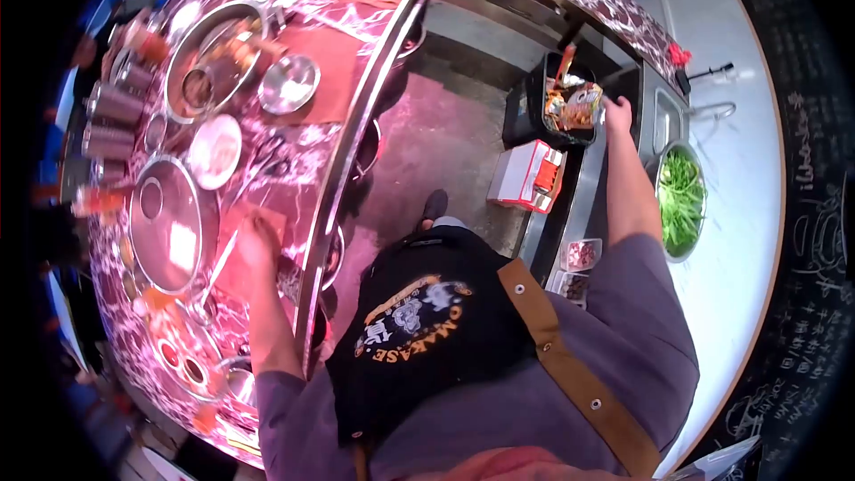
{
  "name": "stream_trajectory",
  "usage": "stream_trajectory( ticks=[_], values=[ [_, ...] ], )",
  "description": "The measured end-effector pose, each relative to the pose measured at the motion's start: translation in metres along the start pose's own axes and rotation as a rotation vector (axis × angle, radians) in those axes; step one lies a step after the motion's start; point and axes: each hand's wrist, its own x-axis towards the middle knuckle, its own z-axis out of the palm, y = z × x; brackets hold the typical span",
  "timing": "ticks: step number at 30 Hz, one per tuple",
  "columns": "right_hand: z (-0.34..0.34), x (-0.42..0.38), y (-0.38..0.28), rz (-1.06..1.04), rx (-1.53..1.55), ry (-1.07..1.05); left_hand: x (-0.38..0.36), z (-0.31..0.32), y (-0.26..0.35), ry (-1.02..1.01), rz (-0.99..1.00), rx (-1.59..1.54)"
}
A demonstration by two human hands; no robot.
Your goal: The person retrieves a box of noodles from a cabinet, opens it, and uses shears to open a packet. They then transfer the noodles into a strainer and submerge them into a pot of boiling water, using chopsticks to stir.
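The marbled counter (307, 160) is running along the left, carrying a covered pot (165, 245). The black bin (525, 120) is standing across the gap, holding packaging. A printed packet (583, 109) is sitting at the bin's opening; the right hand (616, 114) is pinching its edge in a closed grip. The left hand (258, 242) is curling over a red mat (239, 278) beside a long handle (223, 258); whether its grip is holding anything, I cannot tell.
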Motion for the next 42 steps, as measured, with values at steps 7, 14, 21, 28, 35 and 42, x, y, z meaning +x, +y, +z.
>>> stream_trajectory(
  ticks=[7,14,21,28,35,42],
  values=[
    [0.086,-0.086,0.075,-0.170,-0.056,-0.526,-0.016,0.060,-0.052,0.159,-0.231,-0.310],
    [0.042,-0.363,0.232,0.240,-0.191,-1.012,-0.050,0.156,0.268,-0.976,-0.495,-1.146],
    [-0.138,-0.444,0.289,0.740,0.177,-0.067,-0.043,0.203,0.616,-1.418,-0.149,-1.189],
    [-0.196,-0.602,0.246,1.115,0.598,0.649,-0.074,0.366,0.602,-0.940,1.418,-0.816],
    [-0.358,-0.750,0.318,0.973,0.379,1.434,-0.107,0.360,0.284,-1.222,1.727,0.475],
    [-0.546,-0.785,0.364,1.252,0.114,1.174,-0.140,0.289,0.267,-1.227,1.466,0.659]
  ],
)
